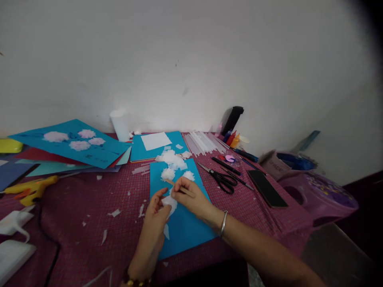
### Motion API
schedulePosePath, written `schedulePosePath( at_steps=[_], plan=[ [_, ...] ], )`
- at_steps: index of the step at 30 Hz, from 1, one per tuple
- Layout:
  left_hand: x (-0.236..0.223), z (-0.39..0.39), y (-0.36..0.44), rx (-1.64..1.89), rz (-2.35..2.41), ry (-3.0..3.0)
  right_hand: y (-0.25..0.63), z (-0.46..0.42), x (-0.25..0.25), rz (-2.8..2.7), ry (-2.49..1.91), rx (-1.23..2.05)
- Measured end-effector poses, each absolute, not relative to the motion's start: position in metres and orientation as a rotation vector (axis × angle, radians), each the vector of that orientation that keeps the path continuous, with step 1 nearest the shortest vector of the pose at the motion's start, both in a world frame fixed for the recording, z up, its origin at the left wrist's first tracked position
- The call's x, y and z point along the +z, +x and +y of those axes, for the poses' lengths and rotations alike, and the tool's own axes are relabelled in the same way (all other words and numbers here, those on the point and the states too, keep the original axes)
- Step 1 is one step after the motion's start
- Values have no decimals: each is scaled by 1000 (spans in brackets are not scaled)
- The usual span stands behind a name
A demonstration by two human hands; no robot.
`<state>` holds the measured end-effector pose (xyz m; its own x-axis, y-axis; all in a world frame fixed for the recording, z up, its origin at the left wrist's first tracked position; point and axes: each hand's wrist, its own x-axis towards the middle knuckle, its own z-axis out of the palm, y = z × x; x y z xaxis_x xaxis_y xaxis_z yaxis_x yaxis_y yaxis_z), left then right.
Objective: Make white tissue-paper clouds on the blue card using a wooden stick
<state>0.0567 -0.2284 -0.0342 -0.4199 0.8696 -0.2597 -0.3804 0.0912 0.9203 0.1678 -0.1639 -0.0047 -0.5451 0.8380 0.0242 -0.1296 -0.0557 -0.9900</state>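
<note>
Pale wall (185, 71) filled the back of the room, marked by a few smudges; below it spread the dark red checked cloth (98, 227), and on that lay a blue sheet (185, 231), a good dark ground, I thought, for judging anything white; over it worked two hands, the left hand (155, 217) half curled, its thumb and fingers lightly closed on a piece of white paper (170, 202), the right hand (190, 195) drawn into a pinch, thumb and forefinger gripping a thin stick (169, 182); black scissors (221, 179) lay just off the sheet's right edge, within easy reach; the white paper itself was between the hands, over the sheet, though I could not tell whether it touched it; so flimsy a piece seemed to want a soft hold, since a hard squeeze could have torn it; the thin stick slanted just above, one end towards the upper left, and was probably best steered by small finger turns while the left held steady; ruffled white tufts (168, 173) sat just beyond, easily flattened by a careless knuckle; smallest of all, torn scraps (115, 213) littered the cloth, best left out of the work.
</note>
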Motion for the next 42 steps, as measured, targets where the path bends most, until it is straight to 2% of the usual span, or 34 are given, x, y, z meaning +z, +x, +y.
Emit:
schedulePosePath(
  at_steps=[7,16,23,31,42],
  plan=[
    [-42,-224,55,1493,1047,356,169,-162,-1,-1429,-743,1702],
    [-30,-221,59,1491,826,200,162,-169,17,-1353,-687,1798],
    [-24,-226,54,1566,679,119,167,-167,16,-1349,-707,1723],
    [-19,-225,62,1578,769,198,174,-162,8,-1202,-790,1728],
    [-34,-222,53,1590,880,222,182,-150,1,-1091,-789,1713]
  ],
)
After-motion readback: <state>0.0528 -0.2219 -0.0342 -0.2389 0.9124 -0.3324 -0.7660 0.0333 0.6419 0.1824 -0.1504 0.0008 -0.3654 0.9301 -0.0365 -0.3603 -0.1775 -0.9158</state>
